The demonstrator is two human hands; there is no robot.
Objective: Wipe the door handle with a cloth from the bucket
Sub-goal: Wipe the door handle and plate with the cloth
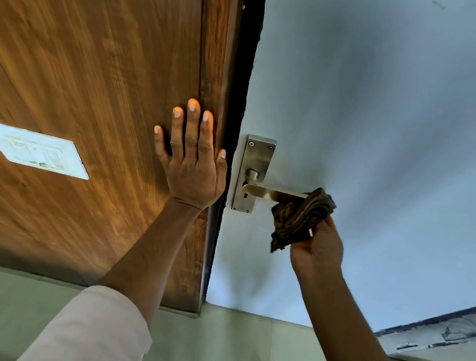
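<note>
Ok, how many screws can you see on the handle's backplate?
3. Two at the top of the backplate: one near its left corner, one near its right corner. One at the bottom. Another bottom screw may be there but is too blurred to tell.

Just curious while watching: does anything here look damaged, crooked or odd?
Mostly no. The door handle looks intact, with the brown cloth at its tip. Only the ledge at lower right shows cracked, peeling paint.

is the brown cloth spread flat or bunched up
Bunched up: the brown cloth is crumpled in folds in the right hand, pressed against the metal lever handle's end.
</note>
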